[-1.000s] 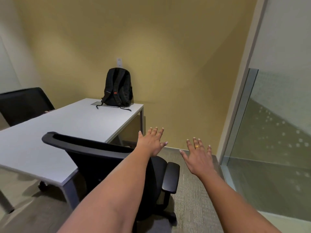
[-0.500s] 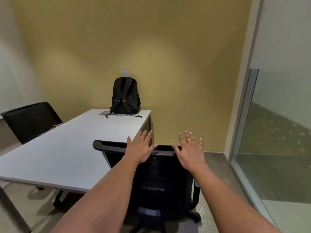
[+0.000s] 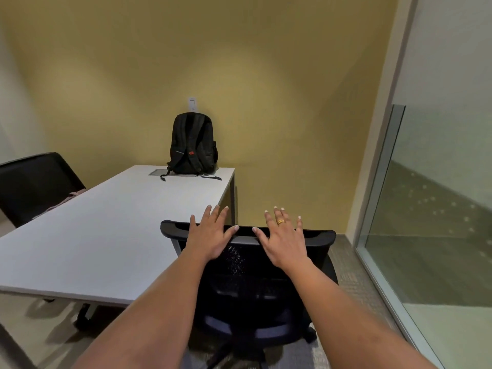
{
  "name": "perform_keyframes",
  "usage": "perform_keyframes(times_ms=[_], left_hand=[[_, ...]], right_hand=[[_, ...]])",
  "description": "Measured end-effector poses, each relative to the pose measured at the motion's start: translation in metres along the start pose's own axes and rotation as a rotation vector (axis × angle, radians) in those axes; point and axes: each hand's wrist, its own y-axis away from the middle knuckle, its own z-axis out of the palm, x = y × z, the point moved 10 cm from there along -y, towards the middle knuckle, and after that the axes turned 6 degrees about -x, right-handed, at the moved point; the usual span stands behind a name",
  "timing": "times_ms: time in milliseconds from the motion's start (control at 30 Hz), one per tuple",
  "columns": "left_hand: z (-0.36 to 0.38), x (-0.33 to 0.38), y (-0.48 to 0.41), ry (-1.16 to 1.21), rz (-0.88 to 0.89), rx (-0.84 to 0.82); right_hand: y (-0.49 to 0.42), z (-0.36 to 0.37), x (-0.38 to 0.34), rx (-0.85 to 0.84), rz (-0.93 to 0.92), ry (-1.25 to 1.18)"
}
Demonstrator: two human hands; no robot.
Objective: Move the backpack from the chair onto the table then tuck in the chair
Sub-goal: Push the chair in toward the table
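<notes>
A black backpack [image 3: 193, 146] stands upright at the far end of the white table [image 3: 111, 230], leaning against the yellow wall. A black mesh office chair [image 3: 255, 278] stands at the table's right side, its backrest facing me. My left hand [image 3: 210, 234] and my right hand [image 3: 282, 239] lie flat with spread fingers on the top edge of that backrest, holding nothing. The chair's seat is hidden behind the backrest.
A second black chair [image 3: 34, 185] stands at the table's far left side. A glass partition [image 3: 431, 209] with a metal frame runs along the right. The yellow wall [image 3: 266, 89] closes the far end. Grey carpet [image 3: 354, 275] lies between chair and glass.
The view has swung round so the chair's backrest faces me. Both hands have come onto its top edge; a second ago they hovered above the seat and armrest.
</notes>
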Motion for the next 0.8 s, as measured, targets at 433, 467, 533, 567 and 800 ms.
perform_keyframes(times_ms=[433, 467, 533, 567, 800], left_hand=[[0.008, 0.005, -0.011, 0.017, -0.034, 0.058], [0.008, 0.007, -0.011, 0.01, -0.039, 0.058], [0.009, 0.011, -0.01, -0.01, -0.049, 0.056], [0.009, 0.012, -0.009, -0.017, -0.053, 0.053], [0.01, 0.014, -0.009, -0.029, -0.066, 0.019]], right_hand=[[-0.015, 0.011, 0.02, -0.056, -0.011, -0.06], [-0.016, 0.013, 0.022, -0.09, 0.002, -0.069], [-0.018, 0.016, 0.026, -0.149, 0.041, -0.088], [-0.018, 0.016, 0.027, -0.161, 0.061, -0.091], [-0.019, 0.009, 0.024, -0.067, 0.062, -0.074]])
